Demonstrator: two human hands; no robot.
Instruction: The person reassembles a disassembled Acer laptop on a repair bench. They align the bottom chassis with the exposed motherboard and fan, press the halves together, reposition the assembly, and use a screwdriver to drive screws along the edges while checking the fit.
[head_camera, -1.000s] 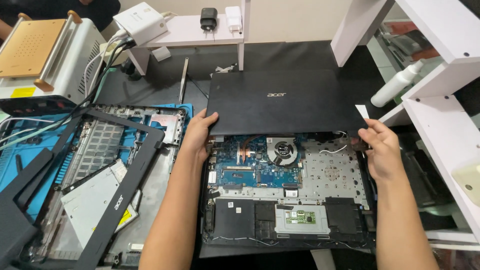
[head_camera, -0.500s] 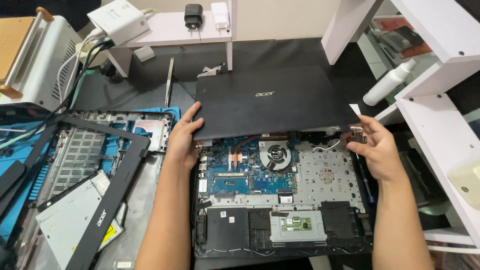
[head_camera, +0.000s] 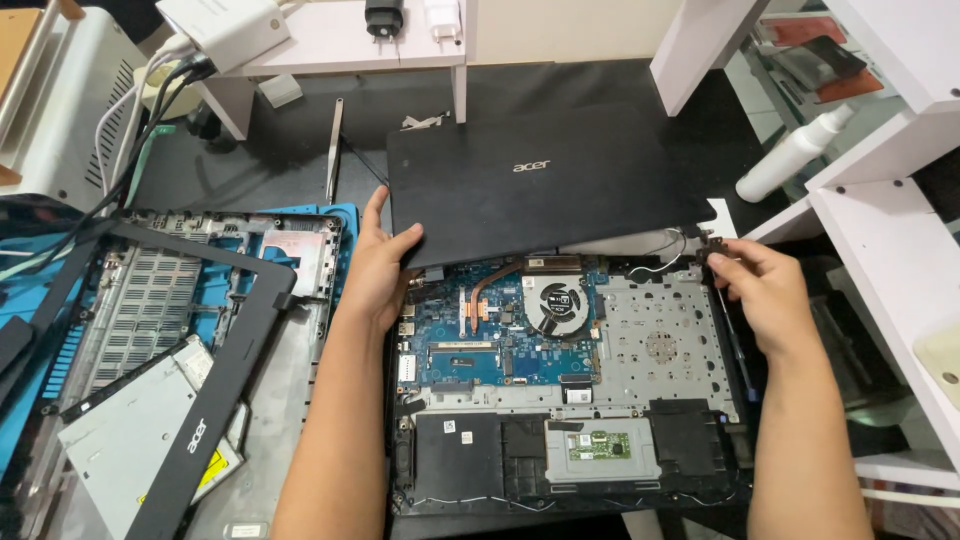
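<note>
My left hand has its grip clamped on the black lid panel's near-left corner, steadying it above the opened laptop base — my right hand pinches the hinge at its right corner, keeping that end level.

Black laptop lid sits tilted over the back edge of the opened laptop base, matte and lying flat-ish with its outer face up, its left corner skewed toward the front. The base is wide open: blue motherboard on the left, round fan with a copper heatpipe beside it near the middle, silver metal plate on the right, touchpad board along the front edge.
</note>
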